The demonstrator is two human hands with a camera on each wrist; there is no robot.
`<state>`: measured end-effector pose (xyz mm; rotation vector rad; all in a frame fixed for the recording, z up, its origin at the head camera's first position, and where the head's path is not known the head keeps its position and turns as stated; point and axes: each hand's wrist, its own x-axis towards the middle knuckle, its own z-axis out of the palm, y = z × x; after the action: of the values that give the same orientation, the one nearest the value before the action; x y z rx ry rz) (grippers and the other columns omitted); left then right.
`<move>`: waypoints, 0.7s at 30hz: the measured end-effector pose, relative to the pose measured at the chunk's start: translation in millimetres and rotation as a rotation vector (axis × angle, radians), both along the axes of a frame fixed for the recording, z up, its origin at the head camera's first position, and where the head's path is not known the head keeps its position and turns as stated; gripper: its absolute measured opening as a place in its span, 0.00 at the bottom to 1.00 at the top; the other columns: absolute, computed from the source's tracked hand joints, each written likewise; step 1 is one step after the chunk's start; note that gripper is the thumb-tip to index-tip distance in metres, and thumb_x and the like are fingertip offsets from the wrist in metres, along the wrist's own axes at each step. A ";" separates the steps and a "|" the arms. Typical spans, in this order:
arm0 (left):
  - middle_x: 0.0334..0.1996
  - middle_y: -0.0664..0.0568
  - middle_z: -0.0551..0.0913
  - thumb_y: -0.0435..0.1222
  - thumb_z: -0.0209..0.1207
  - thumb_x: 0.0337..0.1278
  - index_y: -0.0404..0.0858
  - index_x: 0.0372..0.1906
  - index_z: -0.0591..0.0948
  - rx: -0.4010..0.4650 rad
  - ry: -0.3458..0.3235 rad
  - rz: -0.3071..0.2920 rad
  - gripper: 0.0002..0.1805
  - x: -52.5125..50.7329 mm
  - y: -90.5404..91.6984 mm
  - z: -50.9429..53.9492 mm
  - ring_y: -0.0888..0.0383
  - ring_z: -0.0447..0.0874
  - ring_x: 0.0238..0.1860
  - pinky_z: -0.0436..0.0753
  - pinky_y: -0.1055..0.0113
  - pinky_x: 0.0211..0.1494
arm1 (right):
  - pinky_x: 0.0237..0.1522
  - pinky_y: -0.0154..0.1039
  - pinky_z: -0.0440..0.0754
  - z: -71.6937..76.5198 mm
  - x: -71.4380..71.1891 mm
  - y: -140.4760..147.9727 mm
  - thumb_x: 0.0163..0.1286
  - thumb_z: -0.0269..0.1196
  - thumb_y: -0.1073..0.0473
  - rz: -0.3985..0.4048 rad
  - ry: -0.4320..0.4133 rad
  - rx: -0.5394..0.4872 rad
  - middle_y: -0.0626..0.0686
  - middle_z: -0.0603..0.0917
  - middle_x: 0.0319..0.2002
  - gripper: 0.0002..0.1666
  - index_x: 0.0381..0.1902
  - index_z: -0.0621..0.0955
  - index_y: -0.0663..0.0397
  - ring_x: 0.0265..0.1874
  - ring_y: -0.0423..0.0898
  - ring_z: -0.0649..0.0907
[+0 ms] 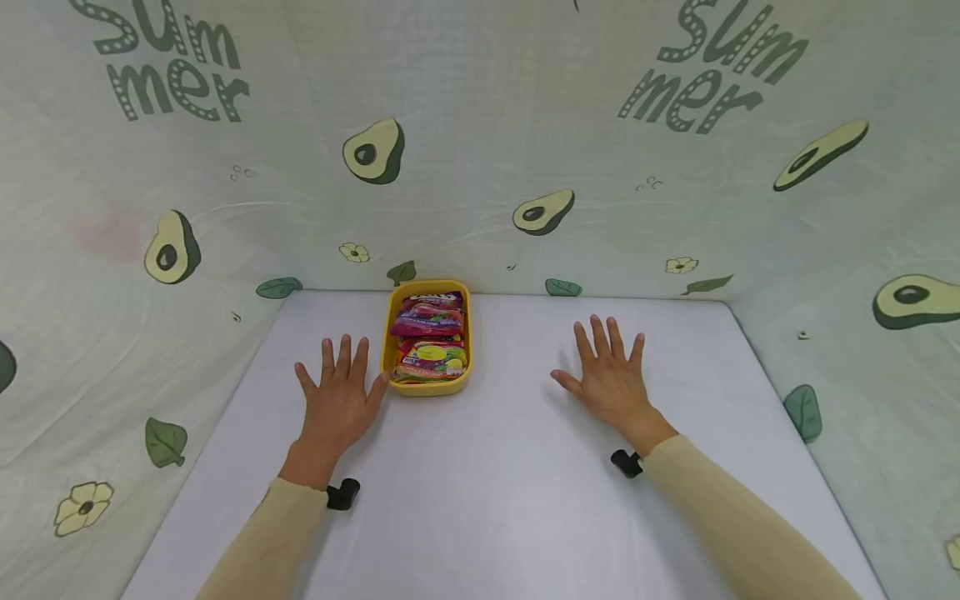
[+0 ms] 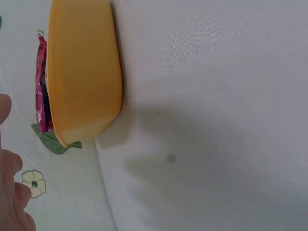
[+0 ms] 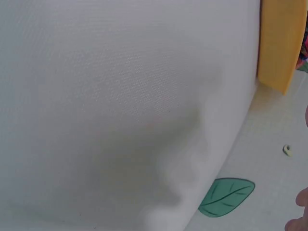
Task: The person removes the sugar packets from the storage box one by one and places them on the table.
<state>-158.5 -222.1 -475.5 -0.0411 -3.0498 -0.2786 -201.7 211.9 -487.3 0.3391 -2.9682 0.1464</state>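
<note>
A yellow container (image 1: 430, 389) stands at the far side of the table, holding several shiny snack packets (image 1: 430, 360) in purple, red and green. My left hand (image 1: 337, 408) is spread palm down just left of it, the thumb close to its near left corner; whether they touch I cannot tell. Well to the right, my right hand (image 1: 617, 387) has its fingers spread and holds nothing. In the left wrist view the container (image 2: 86, 67) shows its side beside parts of my left hand (image 2: 14, 192). The right wrist view catches the container (image 3: 281, 43) and fingertips of my right hand (image 3: 301, 211).
The white table (image 1: 510, 500) has a cloth (image 1: 465, 167) with avocados, leaves and lettering rising behind it and along both sides. A small black device (image 1: 343, 494) sits at my left wrist, and another black device (image 1: 626, 463) at my right wrist.
</note>
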 end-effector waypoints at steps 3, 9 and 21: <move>0.85 0.35 0.46 0.64 0.43 0.78 0.40 0.86 0.51 0.003 0.004 -0.003 0.47 -1.0 -0.3 -1.0 0.32 0.31 0.85 0.29 0.19 0.75 | 0.77 0.79 0.35 0.7 -0.5 -3.2 0.73 0.55 0.23 -0.006 -0.009 0.006 0.64 0.49 0.86 0.59 0.86 0.54 0.53 0.85 0.66 0.46; 0.85 0.35 0.45 0.66 0.41 0.77 0.40 0.86 0.50 -0.004 -0.001 -0.001 0.48 -2.4 -2.6 -2.2 0.32 0.29 0.85 0.29 0.19 0.75 | 0.77 0.79 0.32 0.1 -3.1 -8.4 0.73 0.55 0.23 -0.003 -0.030 -0.001 0.64 0.48 0.86 0.59 0.86 0.54 0.52 0.85 0.66 0.44; 0.86 0.36 0.44 0.67 0.39 0.77 0.41 0.87 0.49 -0.005 -0.012 0.002 0.48 -7.1 -4.2 -3.2 0.35 0.25 0.85 0.24 0.22 0.75 | 0.76 0.80 0.35 -4.7 -8.1 -12.2 0.73 0.54 0.22 0.005 -0.017 -0.012 0.65 0.50 0.85 0.59 0.86 0.55 0.54 0.85 0.67 0.46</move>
<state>-165.6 -226.3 -478.7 -0.0361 -3.0624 -0.2717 -209.8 199.7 -492.1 0.3454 -2.9817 0.1690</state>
